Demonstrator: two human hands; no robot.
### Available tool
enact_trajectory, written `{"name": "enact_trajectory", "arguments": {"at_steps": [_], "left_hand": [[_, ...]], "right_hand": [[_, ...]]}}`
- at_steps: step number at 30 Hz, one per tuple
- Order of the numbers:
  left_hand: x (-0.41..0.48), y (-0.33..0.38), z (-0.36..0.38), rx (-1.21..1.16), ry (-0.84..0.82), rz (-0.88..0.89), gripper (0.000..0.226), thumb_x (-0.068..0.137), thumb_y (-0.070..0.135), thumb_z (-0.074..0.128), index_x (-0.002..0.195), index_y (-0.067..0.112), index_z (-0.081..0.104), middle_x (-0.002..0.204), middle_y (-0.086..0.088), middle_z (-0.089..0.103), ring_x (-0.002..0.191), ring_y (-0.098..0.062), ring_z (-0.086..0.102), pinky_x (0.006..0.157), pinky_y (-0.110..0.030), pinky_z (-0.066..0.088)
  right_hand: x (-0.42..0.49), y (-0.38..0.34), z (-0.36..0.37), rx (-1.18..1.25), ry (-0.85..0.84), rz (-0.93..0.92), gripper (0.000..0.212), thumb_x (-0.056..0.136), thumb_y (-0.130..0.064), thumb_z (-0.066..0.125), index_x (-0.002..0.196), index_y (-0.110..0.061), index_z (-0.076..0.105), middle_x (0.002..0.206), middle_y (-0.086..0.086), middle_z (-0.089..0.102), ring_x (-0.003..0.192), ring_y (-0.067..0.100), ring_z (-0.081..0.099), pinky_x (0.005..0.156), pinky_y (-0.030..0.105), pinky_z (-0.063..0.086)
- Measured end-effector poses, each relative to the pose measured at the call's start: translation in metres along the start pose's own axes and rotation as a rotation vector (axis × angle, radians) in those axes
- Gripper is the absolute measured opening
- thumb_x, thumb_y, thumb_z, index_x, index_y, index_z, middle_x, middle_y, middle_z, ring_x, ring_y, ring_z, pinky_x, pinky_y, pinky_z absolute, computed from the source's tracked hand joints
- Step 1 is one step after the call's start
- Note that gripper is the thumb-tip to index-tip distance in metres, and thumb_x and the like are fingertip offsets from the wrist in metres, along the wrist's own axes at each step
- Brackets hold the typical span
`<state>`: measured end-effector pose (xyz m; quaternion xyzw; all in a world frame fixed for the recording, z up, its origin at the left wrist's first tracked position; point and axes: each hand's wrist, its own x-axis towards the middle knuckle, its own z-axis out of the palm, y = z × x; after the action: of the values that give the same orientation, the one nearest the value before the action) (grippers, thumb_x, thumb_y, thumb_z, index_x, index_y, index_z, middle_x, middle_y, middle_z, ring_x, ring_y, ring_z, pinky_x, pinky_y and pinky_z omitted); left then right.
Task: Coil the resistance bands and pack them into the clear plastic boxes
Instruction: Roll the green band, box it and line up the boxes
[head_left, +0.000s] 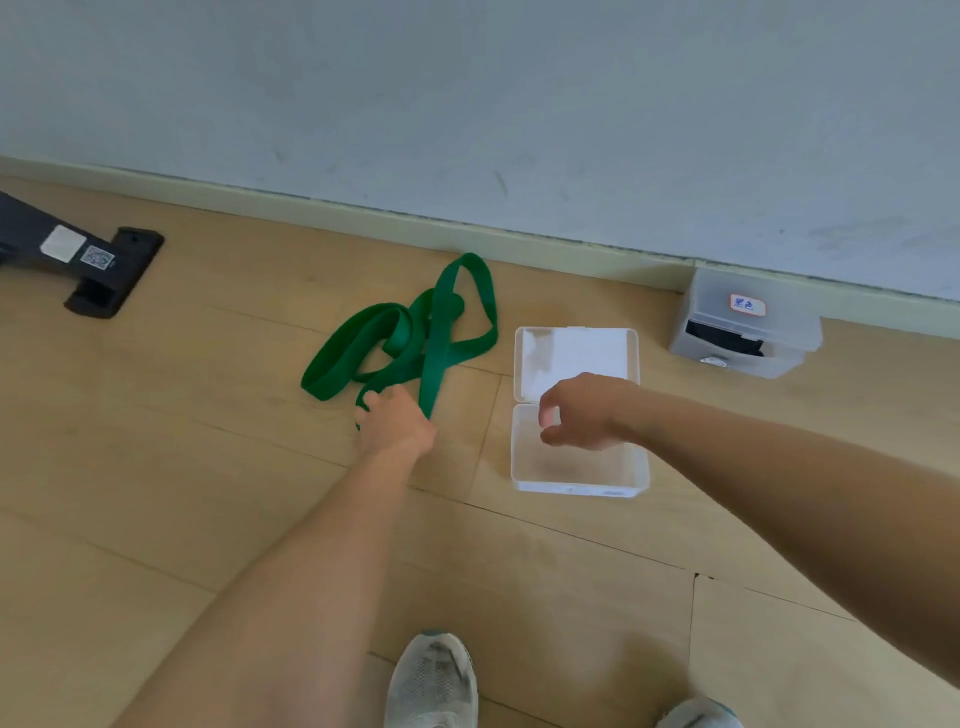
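A light wooden plank floor (156, 467) meets a pale skirting board (311, 210) under a scuffed grey-blue wall (467, 78). A green resistance band (434, 332) lies on the floor in a loose tangle. Its long axis runs from the near end up and away to a far loop almost at the skirting board, and a second flattened loop spreads out to the left. The left hand (397, 423) reaches down onto the near end. Its grip is closed there, fingers curled over the strap where it passes beneath the palm. Just right of the band sits an open clear plastic box (579, 487) with its hinged lid laid flat towards the wall. The right hand (582, 413) hovers over the box base, its grip loose, fingers lightly curled and holding nothing. Further right, against the skirting, stand stacked clear boxes (748, 327) with a handwritten label and something dark inside. A black device (104, 270) bearing a QR sticker lies far left. Two grey shoes (431, 680) show at the bottom edge.
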<state>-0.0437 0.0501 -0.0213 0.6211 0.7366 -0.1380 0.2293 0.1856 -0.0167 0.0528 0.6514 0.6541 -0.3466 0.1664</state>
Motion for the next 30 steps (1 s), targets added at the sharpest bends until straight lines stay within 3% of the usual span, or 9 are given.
{"name": "enact_trajectory", "arguments": {"at_steps": [2, 4, 9, 13, 19, 22, 24, 27, 30], "left_hand": [[0.006, -0.007, 0.009, 0.023, -0.048, -0.084, 0.047, 0.096, 0.042, 0.061, 0.134, 0.018, 0.048, 0.151, -0.015, 0.023, 0.133, -0.036, 0.034, 0.094, -0.046, 0.045], [0.012, -0.012, 0.015, 0.017, -0.091, -0.155, 0.042, 0.100, 0.046, 0.052, 0.131, 0.017, 0.055, 0.151, -0.014, 0.021, 0.132, -0.035, 0.033, 0.088, -0.043, 0.042], [0.016, -0.020, 0.019, -0.125, -0.123, -0.154, 0.041, 0.104, 0.038, 0.049, 0.117, 0.003, 0.063, 0.120, -0.015, 0.061, 0.090, -0.028, 0.054, 0.073, -0.036, 0.043], [-0.005, -0.017, -0.013, -0.196, 0.060, -0.102, 0.030, 0.103, 0.030, 0.050, 0.094, 0.003, 0.061, 0.096, -0.013, 0.065, 0.084, -0.029, 0.057, 0.068, -0.035, 0.044], [-0.065, 0.017, -0.127, -0.259, 0.164, 0.114, 0.037, 0.099, 0.027, 0.051, 0.068, 0.007, 0.052, 0.071, -0.010, 0.058, 0.057, -0.022, 0.049, 0.052, -0.032, 0.036], [-0.111, 0.038, -0.194, -0.390, 0.114, 0.260, 0.034, 0.099, 0.022, 0.054, 0.071, 0.004, 0.061, 0.071, -0.012, 0.065, 0.057, -0.025, 0.064, 0.055, -0.038, 0.056], [-0.147, 0.047, -0.233, -0.496, 0.094, 0.325, 0.030, 0.098, 0.020, 0.057, 0.085, -0.005, 0.069, 0.081, -0.018, 0.072, 0.063, -0.029, 0.072, 0.063, -0.044, 0.063], [-0.205, 0.055, -0.278, -0.628, 0.105, 0.422, 0.029, 0.097, 0.019, 0.061, 0.084, -0.006, 0.068, 0.082, -0.020, 0.072, 0.067, -0.032, 0.075, 0.062, -0.043, 0.064], [-0.252, 0.053, -0.302, -0.761, 0.086, 0.469, 0.028, 0.096, 0.019, 0.064, 0.085, -0.007, 0.067, 0.083, -0.019, 0.070, 0.073, -0.031, 0.075, 0.062, -0.039, 0.064]], "right_hand": [[0.016, -0.010, 0.006, 0.039, -0.001, -0.006, 0.028, 0.099, -0.039, 0.052, 0.122, -0.027, 0.063, 0.119, -0.003, 0.062, 0.108, 0.021, 0.056, 0.083, 0.033, 0.045], [0.029, -0.017, 0.016, 0.052, -0.012, -0.015, 0.029, 0.100, -0.037, 0.051, 0.124, -0.026, 0.063, 0.125, -0.001, 0.062, 0.113, 0.022, 0.057, 0.089, 0.034, 0.047], [0.032, -0.021, 0.031, 0.090, -0.092, -0.017, 0.031, 0.100, -0.039, 0.053, 0.126, -0.025, 0.062, 0.129, 0.001, 0.061, 0.118, 0.024, 0.057, 0.087, 0.033, 0.044], [0.004, -0.024, 0.004, 0.105, -0.060, -0.013, 0.036, 0.102, -0.038, 0.052, 0.133, -0.021, 0.059, 0.136, 0.002, 0.059, 0.124, 0.025, 0.054, 0.092, 0.032, 0.041], [-0.070, -0.046, -0.065, 0.282, 0.133, -0.034, 0.045, 0.098, -0.033, 0.058, 0.141, -0.020, 0.052, 0.131, 0.002, 0.061, 0.124, 0.024, 0.055, 0.094, 0.031, 0.042], [-0.116, -0.065, -0.095, 0.465, 0.290, -0.152, 0.048, 0.097, -0.020, 0.061, 0.144, -0.019, 0.050, 0.125, 0.002, 0.059, 0.116, 0.024, 0.056, 0.092, 0.029, 0.043], [-0.143, -0.078, -0.110, 0.571, 0.359, -0.208, 0.066, 0.093, -0.015, 0.064, 0.152, -0.026, 0.038, 0.139, 0.003, 0.047, 0.123, 0.022, 0.052, 0.092, 0.027, 0.043], [-0.176, -0.097, -0.122, 0.612, 0.422, -0.264, 0.095, 0.082, -0.024, 0.075, 0.160, -0.029, 0.021, 0.157, 0.002, 0.029, 0.140, 0.022, 0.038, 0.106, 0.032, 0.039], [-0.206, -0.116, -0.125, 0.647, 0.585, -0.326, 0.101, 0.067, -0.048, 0.075, 0.156, -0.029, 0.030, 0.153, -0.001, 0.036, 0.140, 0.022, 0.035, 0.114, 0.041, 0.035]]}}
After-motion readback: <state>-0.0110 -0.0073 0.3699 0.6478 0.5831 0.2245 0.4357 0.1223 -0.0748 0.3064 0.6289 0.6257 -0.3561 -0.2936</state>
